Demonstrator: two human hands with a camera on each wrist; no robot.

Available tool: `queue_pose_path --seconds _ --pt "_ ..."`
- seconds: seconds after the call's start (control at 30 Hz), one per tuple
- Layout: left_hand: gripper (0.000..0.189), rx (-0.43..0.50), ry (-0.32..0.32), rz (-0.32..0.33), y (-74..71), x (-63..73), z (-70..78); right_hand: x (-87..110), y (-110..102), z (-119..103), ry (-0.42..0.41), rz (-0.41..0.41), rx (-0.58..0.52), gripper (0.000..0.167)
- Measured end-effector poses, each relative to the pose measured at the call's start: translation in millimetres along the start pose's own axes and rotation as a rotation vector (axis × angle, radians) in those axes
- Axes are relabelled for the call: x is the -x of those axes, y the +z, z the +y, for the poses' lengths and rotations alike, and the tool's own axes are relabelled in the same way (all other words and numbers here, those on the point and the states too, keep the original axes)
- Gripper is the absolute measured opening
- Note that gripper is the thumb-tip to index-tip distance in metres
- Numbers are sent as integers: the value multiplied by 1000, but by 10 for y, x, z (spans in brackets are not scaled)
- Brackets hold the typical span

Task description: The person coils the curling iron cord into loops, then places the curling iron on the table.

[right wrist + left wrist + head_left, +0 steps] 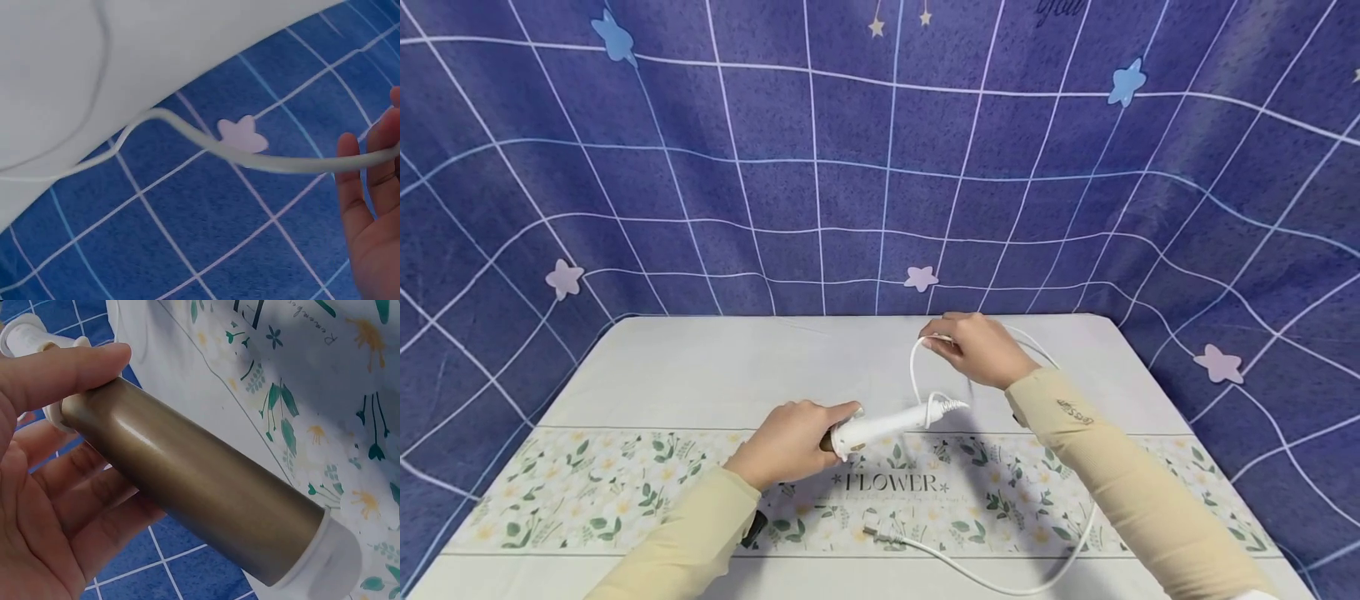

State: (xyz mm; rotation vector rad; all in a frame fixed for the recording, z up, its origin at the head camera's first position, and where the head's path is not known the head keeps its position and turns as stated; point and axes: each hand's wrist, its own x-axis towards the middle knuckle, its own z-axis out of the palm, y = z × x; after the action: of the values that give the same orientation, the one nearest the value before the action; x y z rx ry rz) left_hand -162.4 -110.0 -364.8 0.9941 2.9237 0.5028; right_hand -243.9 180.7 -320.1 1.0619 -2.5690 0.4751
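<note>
In the head view my left hand (pixel 793 442) grips a curling iron (pixel 883 427) near the middle, its white handle pointing right. The left wrist view shows the bronze barrel (pixel 206 487) with its white tip, thumb on one side and fingers curled behind. A white power cord (pixel 913 367) leaves the handle's end and loops once around the handle. Higher up at the right, my right hand (pixel 981 346) pinches the cord between thumb and fingers. Across the right wrist view, the cord (pixel 281 164) runs to the fingers of the right hand (pixel 375 206).
The cord's far end lies on the table at the front, with its plug (pixel 880 534) below the "FLOWER" lettering. A white cloth with a floral band covers the table (pixel 760 358). Blue gridded curtain (pixel 850 192) with stars stands behind and at both sides.
</note>
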Motion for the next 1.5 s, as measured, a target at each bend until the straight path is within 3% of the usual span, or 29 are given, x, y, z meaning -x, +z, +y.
queue_pose_path --seconds 0.23,0.57,0.8,1.2,1.5 --pt "61 -10 -21 31 33 -24 20 -6 -79 -101 -14 81 -1 15" --pt "64 -35 -143 45 65 -104 37 94 -199 -297 -87 162 11 14" --pt "64 -27 -147 75 78 -134 25 179 -217 -395 -136 188 31 13" --pt "66 31 -211 126 91 -167 -51 403 -171 -424 -126 138 -46 17" --pt "68 170 -270 127 38 -189 -51 532 -37 -374 -61 102 -152 19"
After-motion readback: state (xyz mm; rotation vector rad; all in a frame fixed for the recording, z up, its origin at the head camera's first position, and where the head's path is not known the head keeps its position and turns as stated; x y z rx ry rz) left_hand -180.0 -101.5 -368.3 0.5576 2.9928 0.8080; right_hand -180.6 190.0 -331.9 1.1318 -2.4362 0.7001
